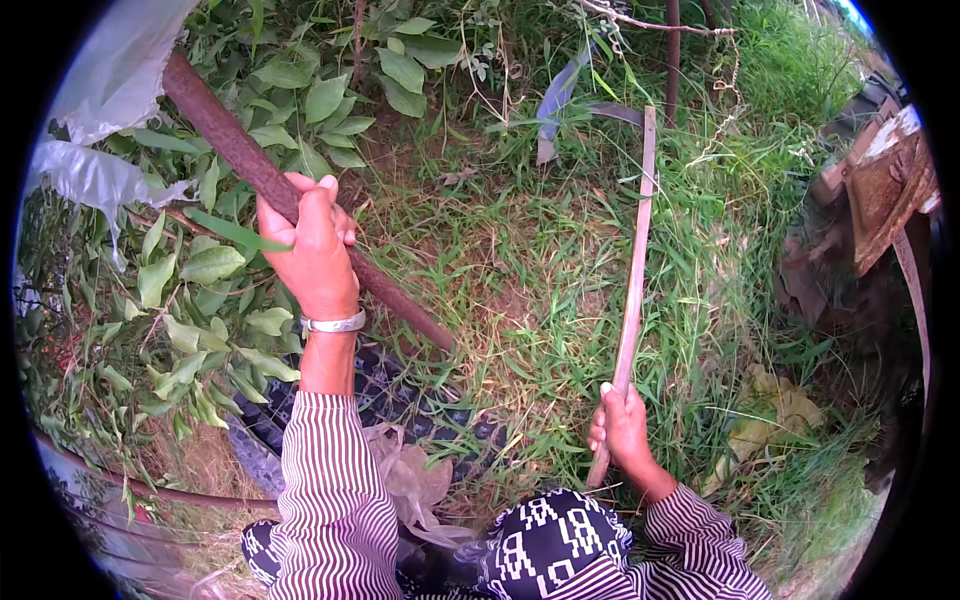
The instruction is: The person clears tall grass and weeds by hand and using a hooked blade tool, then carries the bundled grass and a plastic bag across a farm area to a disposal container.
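Note:
My left hand is wrapped around a rusty metal pole, which slants from the upper left down to the grassy ground. A green leaf blade lies across the back of that hand. In my right hand is the lower part of a sickle's long wooden handle. The curved sickle blade points left from the handle's far end, over the grass. Part of the blade is hidden among grass stems.
Leafy branches crowd the left, with torn plastic sheeting above them. Dark netted material and crumpled clear plastic lie near my knees. A rusty metal piece stands at right, and a yellowish sheet lies in the grass.

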{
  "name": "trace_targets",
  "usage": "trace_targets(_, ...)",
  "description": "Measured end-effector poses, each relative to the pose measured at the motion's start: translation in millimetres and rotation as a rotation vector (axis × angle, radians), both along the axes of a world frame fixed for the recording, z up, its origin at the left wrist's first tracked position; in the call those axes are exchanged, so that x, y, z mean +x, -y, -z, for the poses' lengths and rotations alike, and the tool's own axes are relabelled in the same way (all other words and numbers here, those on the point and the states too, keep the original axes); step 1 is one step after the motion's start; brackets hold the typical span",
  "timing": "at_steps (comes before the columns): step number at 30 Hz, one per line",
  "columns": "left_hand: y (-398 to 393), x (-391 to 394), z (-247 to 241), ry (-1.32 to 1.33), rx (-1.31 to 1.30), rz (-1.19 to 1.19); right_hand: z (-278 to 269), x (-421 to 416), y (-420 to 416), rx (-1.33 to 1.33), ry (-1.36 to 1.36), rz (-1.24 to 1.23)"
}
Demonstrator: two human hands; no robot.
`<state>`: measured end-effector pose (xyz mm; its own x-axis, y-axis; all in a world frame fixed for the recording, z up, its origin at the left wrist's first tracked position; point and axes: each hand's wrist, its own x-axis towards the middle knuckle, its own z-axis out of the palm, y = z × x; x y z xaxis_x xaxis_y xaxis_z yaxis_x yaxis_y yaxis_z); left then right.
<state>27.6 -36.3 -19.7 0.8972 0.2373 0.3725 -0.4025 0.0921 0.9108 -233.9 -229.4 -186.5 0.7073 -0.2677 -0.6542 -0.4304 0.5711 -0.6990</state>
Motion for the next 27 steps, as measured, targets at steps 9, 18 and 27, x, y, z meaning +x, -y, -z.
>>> trace_targets(9,-2,-1,-3,0.001,-0.003,-0.072,60,294,116,-0.294,0.16,0.077)
trace_targets(18,5,-2,1,0.044,0.009,-0.074,109,357,119,-0.177,0.022,-0.07)
trace_targets(27,-13,2,-4,-0.029,-0.032,0.078,24,156,103,-0.297,-0.106,-0.262)
